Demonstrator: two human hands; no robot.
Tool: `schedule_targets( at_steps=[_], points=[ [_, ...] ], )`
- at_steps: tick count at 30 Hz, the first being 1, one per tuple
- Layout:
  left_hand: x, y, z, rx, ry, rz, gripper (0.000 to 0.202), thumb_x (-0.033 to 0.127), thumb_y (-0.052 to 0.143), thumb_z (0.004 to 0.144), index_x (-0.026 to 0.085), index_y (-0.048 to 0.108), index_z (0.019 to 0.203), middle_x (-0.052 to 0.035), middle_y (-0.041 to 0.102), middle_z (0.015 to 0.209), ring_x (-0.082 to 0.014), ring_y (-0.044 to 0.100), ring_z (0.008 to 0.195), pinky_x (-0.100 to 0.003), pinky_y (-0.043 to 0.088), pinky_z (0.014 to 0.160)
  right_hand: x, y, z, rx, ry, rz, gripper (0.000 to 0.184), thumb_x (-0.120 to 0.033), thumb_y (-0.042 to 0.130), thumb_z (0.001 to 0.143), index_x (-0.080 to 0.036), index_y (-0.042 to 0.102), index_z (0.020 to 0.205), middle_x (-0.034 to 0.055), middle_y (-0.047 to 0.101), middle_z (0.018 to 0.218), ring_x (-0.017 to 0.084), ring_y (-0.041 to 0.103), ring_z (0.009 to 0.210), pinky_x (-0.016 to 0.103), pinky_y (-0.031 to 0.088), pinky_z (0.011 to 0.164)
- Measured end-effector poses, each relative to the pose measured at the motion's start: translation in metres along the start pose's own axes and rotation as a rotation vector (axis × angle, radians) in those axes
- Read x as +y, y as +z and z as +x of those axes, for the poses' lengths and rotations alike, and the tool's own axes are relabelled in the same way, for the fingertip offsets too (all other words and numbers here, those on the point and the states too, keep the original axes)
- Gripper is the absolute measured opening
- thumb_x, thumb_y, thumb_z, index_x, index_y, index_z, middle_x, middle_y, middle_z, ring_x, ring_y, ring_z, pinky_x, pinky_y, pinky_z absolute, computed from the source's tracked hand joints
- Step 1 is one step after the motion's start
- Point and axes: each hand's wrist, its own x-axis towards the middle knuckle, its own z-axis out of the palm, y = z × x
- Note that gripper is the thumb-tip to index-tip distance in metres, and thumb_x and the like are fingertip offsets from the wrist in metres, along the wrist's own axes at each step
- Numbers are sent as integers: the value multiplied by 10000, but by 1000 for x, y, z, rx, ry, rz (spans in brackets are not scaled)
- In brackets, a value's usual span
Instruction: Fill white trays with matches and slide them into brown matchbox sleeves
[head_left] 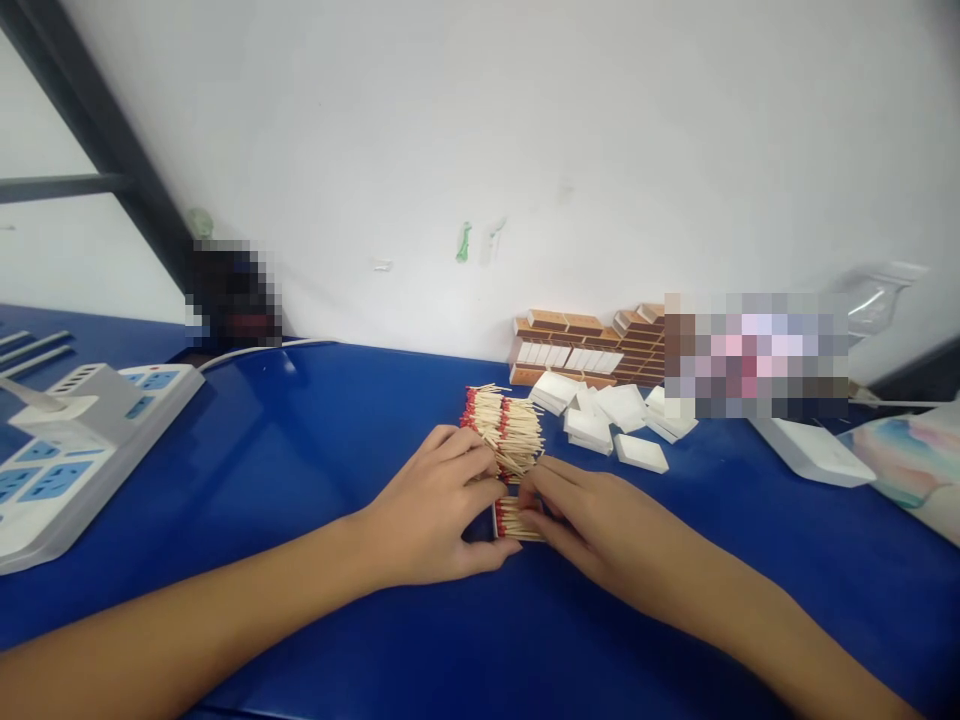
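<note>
White wall: plain backdrop today, one green scrap stuck on it, well above the action.
Blue bench: glossy, running right across the view, and everything's happening near its middle.
Matchbox tray: here's the centre of play, small and pale-edged, flat on the bench between both hands, loaded with matches, red heads to the left!
Left hand: clamped on that tray, thumb at the near edge, forefinger along the far one, other fingers up against the big pile.
Right hand: thumb and forefinger drawn close together, right over the tray's matches; whether a matchstick sits between them, I cannot tell.
Match pile: what a heap, just beyond the tray, two bunches side by side, red heads left again.
White trays: scattered and overlapping, right of the pile, with one lying a touch nearer.
Brown matchboxes: stacked against the wall, some lying on top, pale ends showing.
Power strip: far left, blue sockets, a grey-white adapter plugged in.
</note>
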Motion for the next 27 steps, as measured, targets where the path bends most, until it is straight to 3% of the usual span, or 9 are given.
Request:
schedule_targets(
  at_steps=[6, 12, 18, 23, 27],
  points=[
    [0, 2, 0, 0, 8, -20, 302, 448, 749, 890, 149, 745, 932, -64, 685, 919, -251, 604, 974, -433, 443, 916, -1, 3, 2, 28, -47, 13, 98, -217, 547, 1044, -223, 608, 968, 38, 681, 962, 184, 663, 776, 312, 472, 672],
    [1, 1, 0, 35, 10, -11, 323, 451, 777, 868, 141, 758, 956, -63, 671, 931, -245, 585, 961, -435, 437, 913, 30, -13, 2, 196, 44, -162, 74, -251, 576, 1023, -222, 641, 1003, 50, 670, 955, 201, 639, 771, 317, 446, 657],
    [3, 1, 0, 55, -6, -4, 321, 461, 776, 861, 150, 761, 939, -79, 674, 987, -252, 581, 992, -461, 425, 960, 57, -17, 5, 47, 98, -44, 132, -187, 543, 1016, -246, 654, 1055, 46, 650, 1017, 195, 647, 842, 320, 485, 722],
    [3, 0, 0, 65, -8, -2, 318, 466, 762, 871, 155, 758, 937, -86, 673, 980, -256, 579, 990, -463, 437, 957, 54, -17, 5, 6, 139, -10, 148, -170, 530, 1013, -236, 611, 909, 28, 637, 955, 184, 624, 810, 314, 469, 706],
    [3, 0, 1, 61, -12, 3, 302, 459, 761, 869, 163, 754, 930, -89, 676, 980, -262, 584, 999, -472, 445, 967, 51, -12, 2, 17, 106, 35, 122, -287, 551, 1037, -246, 625, 949, 33, 627, 1007, 177, 619, 791, 322, 482, 690]
  ],
)
